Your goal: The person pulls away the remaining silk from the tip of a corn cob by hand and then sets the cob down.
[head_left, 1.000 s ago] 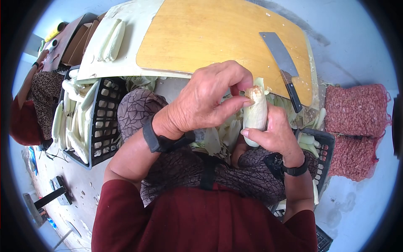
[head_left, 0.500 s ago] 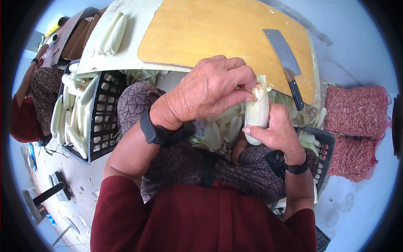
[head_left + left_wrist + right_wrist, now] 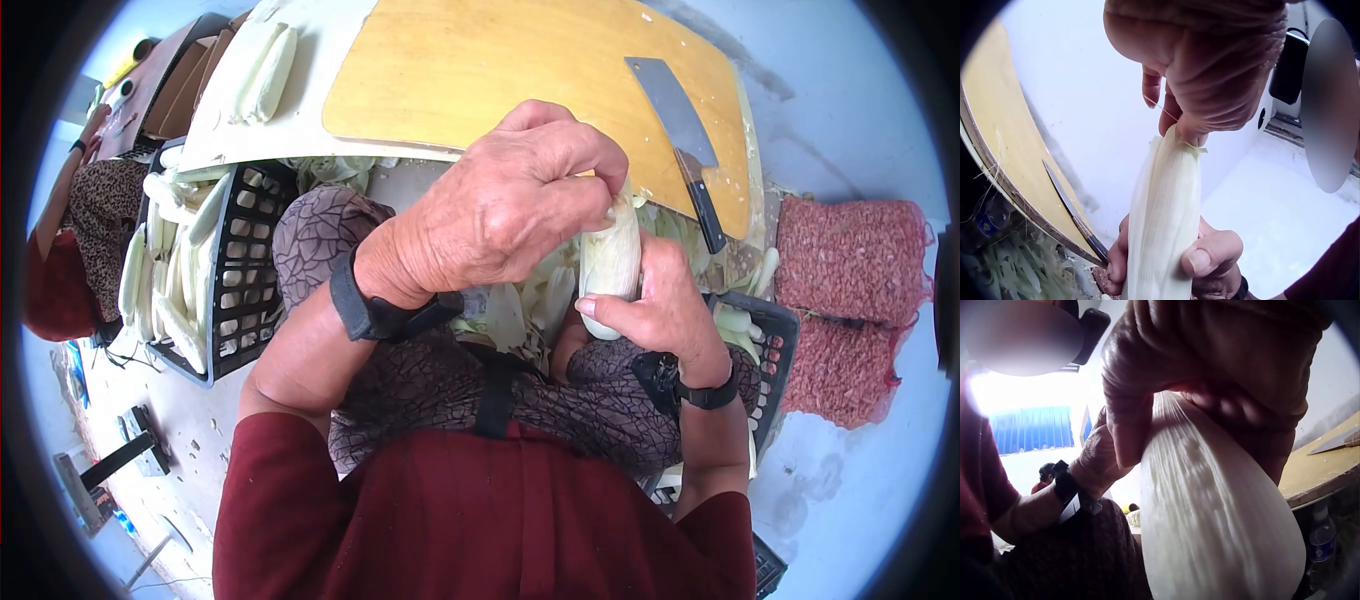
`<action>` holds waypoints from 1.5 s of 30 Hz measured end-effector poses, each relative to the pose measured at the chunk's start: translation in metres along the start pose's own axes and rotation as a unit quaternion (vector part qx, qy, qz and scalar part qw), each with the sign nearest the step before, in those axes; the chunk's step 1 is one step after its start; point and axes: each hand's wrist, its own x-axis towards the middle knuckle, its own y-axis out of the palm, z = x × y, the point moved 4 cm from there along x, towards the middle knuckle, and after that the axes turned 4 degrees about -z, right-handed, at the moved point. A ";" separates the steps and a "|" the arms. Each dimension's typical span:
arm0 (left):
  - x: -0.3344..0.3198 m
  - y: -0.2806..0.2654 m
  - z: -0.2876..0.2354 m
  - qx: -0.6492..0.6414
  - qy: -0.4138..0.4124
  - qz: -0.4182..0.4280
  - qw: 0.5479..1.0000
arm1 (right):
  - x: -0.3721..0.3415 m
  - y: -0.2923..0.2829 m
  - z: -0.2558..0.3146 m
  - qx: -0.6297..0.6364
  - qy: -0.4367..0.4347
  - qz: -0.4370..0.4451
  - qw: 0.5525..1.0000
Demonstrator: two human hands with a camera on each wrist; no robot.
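Note:
An ear of corn in pale husk stands nearly upright over the person's lap. The right hand grips its lower part, thumb across the front and fingers behind. At the top end, the left hand pinches with thumb and curled fingers, hiding the tip in the head view. In the left wrist view, a thin strand shows by the left fingertips, above the husk. From the right wrist, the ear's smooth, ribbed husk fills the middle.
A cleaver lies on the yellow board. Two pale ears rest on the white tabletop at left. Black crates hold more ears, left and right. Loose husks lie under the table edge. Red mesh sacks stand at right; another person sits far left.
The left hand has risen slightly and moved right, from beside the brownish tip to over it, now covering it. The right hand keeps its grip on the ear.

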 end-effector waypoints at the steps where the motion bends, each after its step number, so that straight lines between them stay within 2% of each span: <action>1: 0.000 0.000 0.000 0.002 0.007 -0.008 1.000 | 0.000 0.000 0.000 0.000 0.001 0.000 1.000; 6: -0.001 0.001 -0.001 0.003 0.012 -0.027 1.000 | 0.000 0.002 0.001 0.000 0.002 0.013 1.000; 16: -0.001 0.001 0.000 -0.030 -0.041 -0.023 0.998 | 0.001 0.002 0.006 -0.002 -0.021 0.014 1.000; 31: 0.000 0.000 -0.001 -0.037 -0.062 -0.040 0.997 | 0.001 0.004 0.009 0.028 0.017 0.050 0.998; 45: -0.003 0.000 0.004 -0.056 -0.095 -0.037 0.993 | 0.001 0.005 0.008 0.030 -0.005 0.051 0.998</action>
